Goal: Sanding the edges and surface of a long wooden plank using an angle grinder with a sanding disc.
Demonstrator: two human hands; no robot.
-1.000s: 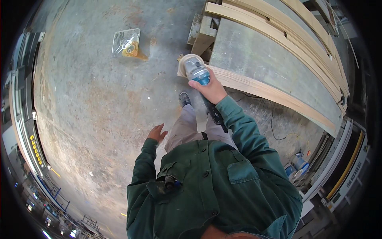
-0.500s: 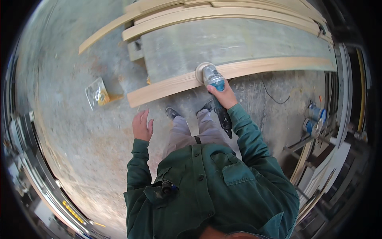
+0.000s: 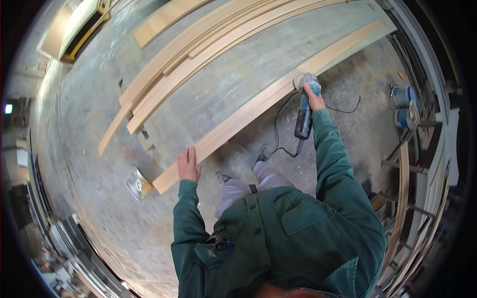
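Observation:
A long pale wooden board (image 3: 238,125) runs slantwise along the near edge of a grey worktable (image 3: 198,102). My right hand (image 3: 314,98) is wrapped round the head end of a teal and black angle grinder (image 3: 303,120). The grinder's round disc (image 3: 299,81) meets the board's right part, and its body points back toward me. Near the board's left end lies my left hand (image 3: 188,166), fingers stretched out on the wood and holding nothing. What lies under the disc is hidden.
Several long wooden boards (image 3: 171,84) lie along the table's far side. The grinder's black cord (image 3: 276,130) trails on the floor. Blue and white buckets (image 3: 403,118) stand at the right by a rack with wood strips (image 3: 403,188). A clear plastic packet (image 3: 136,185) sits left of the board's end.
The grinder in my right hand has moved right along the board. My left hand has come from the air beside the board down onto it. The view has turned.

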